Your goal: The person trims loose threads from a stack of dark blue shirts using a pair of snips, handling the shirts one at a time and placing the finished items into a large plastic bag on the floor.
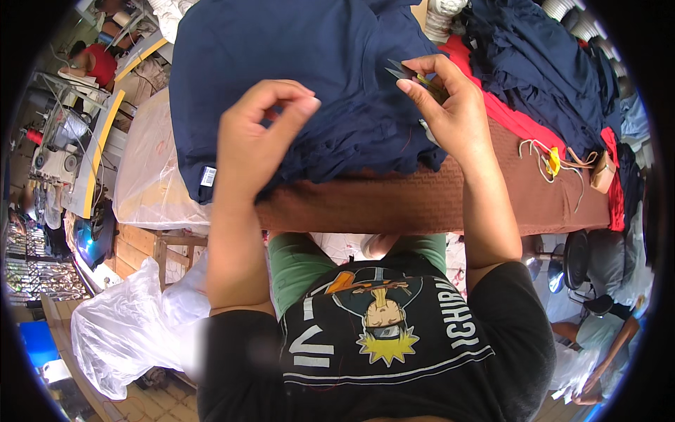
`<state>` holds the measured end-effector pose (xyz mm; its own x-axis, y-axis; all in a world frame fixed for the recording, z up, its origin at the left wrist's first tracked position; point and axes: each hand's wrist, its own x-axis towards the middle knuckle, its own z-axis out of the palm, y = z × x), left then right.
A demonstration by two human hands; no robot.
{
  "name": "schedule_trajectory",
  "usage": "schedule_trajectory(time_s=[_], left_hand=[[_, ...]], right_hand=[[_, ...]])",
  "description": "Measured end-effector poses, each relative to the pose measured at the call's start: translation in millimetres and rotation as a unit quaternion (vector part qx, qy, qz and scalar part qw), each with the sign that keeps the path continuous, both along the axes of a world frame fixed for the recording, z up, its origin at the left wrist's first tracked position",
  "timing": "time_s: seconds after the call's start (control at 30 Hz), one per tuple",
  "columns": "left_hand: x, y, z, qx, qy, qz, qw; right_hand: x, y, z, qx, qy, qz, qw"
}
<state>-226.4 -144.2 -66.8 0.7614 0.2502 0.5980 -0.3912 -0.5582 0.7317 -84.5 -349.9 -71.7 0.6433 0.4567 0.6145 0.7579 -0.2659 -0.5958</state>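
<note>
A pair of small thread snips (398, 68) is held in my right hand (455, 112), their dark pointed blades spread apart and aimed to the left. Thumb and fingers of that hand wrap their yellowish handle. My left hand (254, 130) is raised over the navy cloth with thumb and forefinger brought together in a pinch; anything between them is too small to make out. Beneath both hands lies a stack of navy garments (281, 42), bunched along its near edge. A white label (208, 176) shows at its near left corner. A thin red thread lies near my right wrist.
Brown patterned cloth (365, 200) covers the table. Right of me are more navy garments (541, 70), red cloth (485, 95), and a tan block (602, 172) with cords. Plastic-wrapped goods (148, 169) and a sewing machine (60, 165) stand left. Another person's arm (608, 352) shows lower right.
</note>
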Motion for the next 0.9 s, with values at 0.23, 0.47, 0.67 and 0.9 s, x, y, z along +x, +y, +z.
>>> schedule_trajectory(time_s=[0.23, 0.47, 0.67, 0.9], left_hand=[[28, -38, -47, 0.224, -0.038, 0.23, 0.946], [31, -40, -52, 0.041, -0.035, 0.186, 0.981], [24, -32, -36, -0.264, 0.041, 0.056, 0.962], [21, -29, -38, -0.247, 0.015, 0.04, 0.968]], right_hand=[[-6, 4, -12, 0.026, 0.015, 0.027, 0.999], [-11, 6, -30, 0.058, 0.024, 0.052, 0.997], [-21, 12, -36, 0.048, 0.012, 0.078, 0.996], [-33, 30, -35, -0.008, -0.077, 0.087, 0.993]])
